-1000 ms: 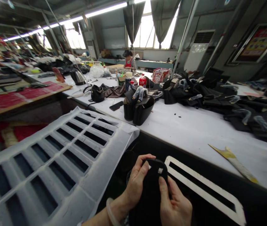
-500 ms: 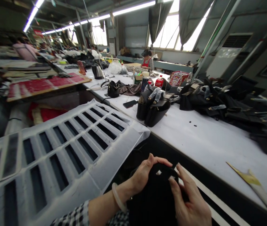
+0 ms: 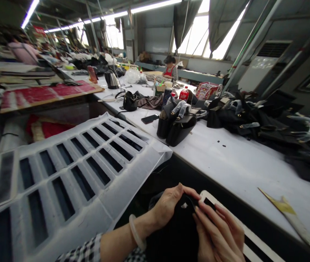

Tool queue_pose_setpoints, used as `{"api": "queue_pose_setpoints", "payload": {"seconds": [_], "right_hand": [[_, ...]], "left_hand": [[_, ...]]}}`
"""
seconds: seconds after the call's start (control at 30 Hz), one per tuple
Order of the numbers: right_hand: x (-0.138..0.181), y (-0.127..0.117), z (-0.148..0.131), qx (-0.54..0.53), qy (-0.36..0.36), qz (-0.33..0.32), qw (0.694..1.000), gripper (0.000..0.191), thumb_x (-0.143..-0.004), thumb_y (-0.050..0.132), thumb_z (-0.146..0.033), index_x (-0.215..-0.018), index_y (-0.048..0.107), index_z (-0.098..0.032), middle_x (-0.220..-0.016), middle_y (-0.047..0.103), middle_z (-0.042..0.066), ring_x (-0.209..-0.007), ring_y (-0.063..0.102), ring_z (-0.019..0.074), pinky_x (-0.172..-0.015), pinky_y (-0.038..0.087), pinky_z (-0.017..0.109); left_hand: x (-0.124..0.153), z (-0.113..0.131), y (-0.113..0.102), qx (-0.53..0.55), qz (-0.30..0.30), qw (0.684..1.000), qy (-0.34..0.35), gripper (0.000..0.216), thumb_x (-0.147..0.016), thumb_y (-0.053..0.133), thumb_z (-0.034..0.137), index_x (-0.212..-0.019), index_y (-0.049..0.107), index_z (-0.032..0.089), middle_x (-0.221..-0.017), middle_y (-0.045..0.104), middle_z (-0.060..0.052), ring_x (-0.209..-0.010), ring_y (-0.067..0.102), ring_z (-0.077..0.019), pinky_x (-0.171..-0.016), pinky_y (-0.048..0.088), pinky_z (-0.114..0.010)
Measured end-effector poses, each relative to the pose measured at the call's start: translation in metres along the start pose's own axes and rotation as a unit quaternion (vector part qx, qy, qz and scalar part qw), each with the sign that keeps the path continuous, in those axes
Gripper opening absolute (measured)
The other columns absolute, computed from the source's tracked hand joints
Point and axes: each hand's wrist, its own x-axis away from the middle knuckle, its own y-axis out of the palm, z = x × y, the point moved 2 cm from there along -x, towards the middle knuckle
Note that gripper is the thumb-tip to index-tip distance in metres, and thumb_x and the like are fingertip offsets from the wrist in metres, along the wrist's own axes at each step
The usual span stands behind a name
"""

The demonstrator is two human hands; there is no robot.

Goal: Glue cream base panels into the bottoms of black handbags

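Observation:
Low in the head view both my hands hold one black flat piece (image 3: 178, 227) with a small pale mark near its rounded top. My left hand (image 3: 168, 205) curls over its upper left edge, thumb and fingers closed on it. My right hand (image 3: 217, 233) lies against its right side with the fingers pressed together along the edge. A white frame-shaped strip (image 3: 253, 236) lies just under and right of my right hand. A pale bangle is on my left wrist.
A big white sheet with rows of cut slots (image 3: 70, 171) lies to my left. Ahead runs a long white table (image 3: 239, 163) with black handbags (image 3: 177, 125), a phone (image 3: 149, 119), bottles and a heap of black parts (image 3: 266, 116). Another person (image 3: 170, 69) sits far back.
The view has swung left and dipped. My hands shifted the black piece lower in view, and my right fingers moved from its face onto its right edge over the white strip.

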Motion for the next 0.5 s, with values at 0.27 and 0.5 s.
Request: {"api": "queue_pose_setpoints", "payload": {"seconds": [0.27,0.5], "right_hand": [[0.017,0.003,0.003,-0.028,-0.152,0.002,0.988,0.036,-0.09,0.055,-0.005,-0.121,0.069,-0.016,-0.105,0.074,0.006,-0.094,0.068,0.0224,-0.081,0.053,0.037],[0.016,-0.005,-0.009,-0.128,0.032,-0.036,0.991,0.023,-0.085,0.068,-0.013,-0.101,0.075,-0.027,-0.096,0.074,0.0,-0.09,0.068,0.0231,-0.07,0.055,0.035]], "left_hand": [[0.001,-0.006,-0.003,-0.032,-0.004,0.999,0.0,0.045,-0.099,0.039,0.042,-0.101,0.074,0.014,-0.107,0.07,-0.01,-0.101,0.062,-0.0244,-0.094,0.044,-0.036],[0.003,-0.005,-0.003,0.006,-0.022,1.0,-0.017,0.038,-0.094,0.043,0.034,-0.1,0.075,0.014,-0.106,0.07,-0.01,-0.097,0.063,-0.0244,-0.094,0.044,-0.036]]}}
